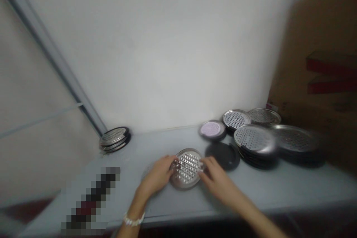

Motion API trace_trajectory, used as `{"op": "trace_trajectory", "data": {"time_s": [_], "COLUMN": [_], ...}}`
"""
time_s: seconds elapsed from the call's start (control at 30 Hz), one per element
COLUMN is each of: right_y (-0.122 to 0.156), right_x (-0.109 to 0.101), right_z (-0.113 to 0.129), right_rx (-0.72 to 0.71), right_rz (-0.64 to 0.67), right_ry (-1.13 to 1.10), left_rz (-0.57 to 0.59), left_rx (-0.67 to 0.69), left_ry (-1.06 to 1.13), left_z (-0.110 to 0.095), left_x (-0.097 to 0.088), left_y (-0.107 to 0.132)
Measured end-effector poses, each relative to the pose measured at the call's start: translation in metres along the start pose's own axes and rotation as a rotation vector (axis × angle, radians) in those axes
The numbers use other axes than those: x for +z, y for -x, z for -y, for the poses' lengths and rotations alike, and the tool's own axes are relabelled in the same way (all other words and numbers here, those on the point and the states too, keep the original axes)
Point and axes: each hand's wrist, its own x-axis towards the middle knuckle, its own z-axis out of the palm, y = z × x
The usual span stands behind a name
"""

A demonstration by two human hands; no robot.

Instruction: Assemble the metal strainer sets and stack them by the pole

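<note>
A round metal grater plate (187,169) with rows of raised holes is gripped between my two hands over the table. My left hand (160,173), with a pale bead bracelet at the wrist, holds its left rim with curled fingers. On the opposite rim my right hand (216,178) has its thumb and fingers closed. Just beyond the right hand lies a round black base (223,156), flat on the tabletop. Behind it is a round metal disc with a pale purple centre (211,129). Blur hides the finer details.
Stacks of perforated round grater plates (255,139) with black bases stand at the right. A smaller stack (115,138) sits at the far left by the wall. A large cardboard box (315,37) rises on the right. A pixelated dark patch (95,199) covers something at left.
</note>
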Motion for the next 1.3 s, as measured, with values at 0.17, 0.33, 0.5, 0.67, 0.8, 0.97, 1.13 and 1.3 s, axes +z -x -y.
{"op": "trace_trajectory", "data": {"time_s": [0.17,0.33,0.5,0.67,0.8,0.97,1.13,1.3], "right_y": [-0.003,-0.004,-0.007,-0.010,-0.011,-0.011,-0.008,-0.006], "right_x": [0.001,0.003,-0.002,-0.023,-0.049,-0.080,-0.098,-0.103], "right_z": [-0.005,-0.005,0.002,0.006,0.005,0.005,0.008,0.007], "right_rx": [0.031,0.099,0.131,0.145,0.146,0.166,0.187,0.197], "right_rz": [-0.021,0.030,0.043,0.000,-0.010,0.009,0.018,0.028], "right_ry": [0.064,0.105,0.112,0.166,0.135,0.132,0.059,0.066], "left_rz": [0.001,0.003,-0.032,-0.046,-0.057,-0.094,-0.152,-0.237], "left_rx": [0.025,0.024,-0.018,-0.047,-0.065,-0.083,-0.125,-0.210], "left_ry": [0.044,0.154,0.159,0.064,0.034,-0.011,-0.068,-0.126], "left_z": [-0.005,-0.017,-0.014,-0.010,-0.009,-0.008,-0.016,-0.018], "left_x": [0.000,-0.006,-0.005,-0.002,0.000,0.002,0.000,-0.001], "left_y": [0.000,0.000,0.001,-0.001,-0.005,-0.007,-0.007,-0.009]}}
